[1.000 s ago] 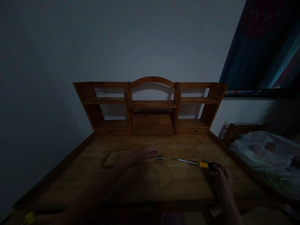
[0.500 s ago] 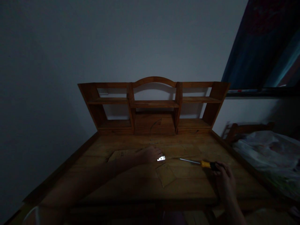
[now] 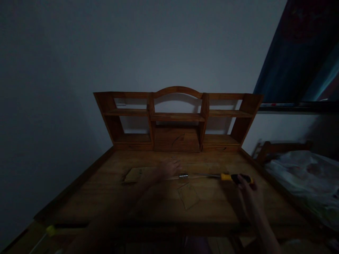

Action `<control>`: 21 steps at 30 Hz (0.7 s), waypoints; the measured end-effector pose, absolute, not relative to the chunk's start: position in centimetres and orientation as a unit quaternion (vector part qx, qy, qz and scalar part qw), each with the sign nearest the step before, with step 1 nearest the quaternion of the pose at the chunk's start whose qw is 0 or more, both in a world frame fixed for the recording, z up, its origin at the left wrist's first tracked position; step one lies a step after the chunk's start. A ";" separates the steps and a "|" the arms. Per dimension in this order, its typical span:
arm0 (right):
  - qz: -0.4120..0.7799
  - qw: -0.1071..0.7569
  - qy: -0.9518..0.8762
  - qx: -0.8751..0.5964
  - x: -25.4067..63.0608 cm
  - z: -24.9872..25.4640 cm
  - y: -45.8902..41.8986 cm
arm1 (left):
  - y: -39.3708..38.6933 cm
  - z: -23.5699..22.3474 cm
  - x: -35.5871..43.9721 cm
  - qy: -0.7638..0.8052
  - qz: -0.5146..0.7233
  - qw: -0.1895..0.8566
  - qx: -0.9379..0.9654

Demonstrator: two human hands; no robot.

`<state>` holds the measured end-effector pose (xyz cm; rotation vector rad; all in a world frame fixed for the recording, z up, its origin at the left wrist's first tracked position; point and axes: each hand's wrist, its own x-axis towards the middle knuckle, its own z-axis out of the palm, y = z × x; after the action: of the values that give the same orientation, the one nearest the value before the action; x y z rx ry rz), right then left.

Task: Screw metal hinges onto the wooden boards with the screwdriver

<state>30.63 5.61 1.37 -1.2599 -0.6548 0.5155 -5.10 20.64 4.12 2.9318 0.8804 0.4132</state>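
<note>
My right hand (image 3: 247, 187) is wrapped round the black and yellow handle of a screwdriver (image 3: 226, 177). Its shaft points left, low over the desk, towards a small shiny metal hinge (image 3: 183, 175). Just left of the hinge is my left hand (image 3: 169, 168), its fingers stretched out to the right and somewhat blurred, with nothing visible in them. A tiny thin metal piece (image 3: 173, 157), too small to name, lies just beyond those fingers. Under my left hand is a light flat piece (image 3: 136, 173), perhaps cardboard. Nearer me lies a thin square piece (image 3: 188, 196).
All this lies on a wooden desk (image 3: 127, 208) with a raised rim. A wooden shelf unit (image 3: 177, 117) stands along its back. To the right is a plastic-covered heap (image 3: 302, 176). A yellow-ended rod (image 3: 51, 230) shows at the lower left. The room is dim.
My left hand has drawn slightly left and up, away from the hinge it was touching. The hinge no longer glints brightly. The screwdriver has shifted left, closer to the hinge.
</note>
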 end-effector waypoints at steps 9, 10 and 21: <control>0.169 0.642 -0.570 -0.485 20.2 11.9 10.1 | 17.9 0.6 -5.4 0.329 0.259 0.136 0.898; 0.155 0.625 -0.593 -0.484 19.3 12.1 10.5 | 17.8 0.4 -5.4 0.322 0.254 0.129 0.903; 0.097 0.544 -0.657 -0.512 15.9 12.7 12.7 | 18.2 -0.6 -5.6 0.312 0.349 0.171 0.867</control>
<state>15.90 12.69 12.66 -1.2157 -1.5593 0.2291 -5.60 18.16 -0.62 2.4610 0.8872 0.9909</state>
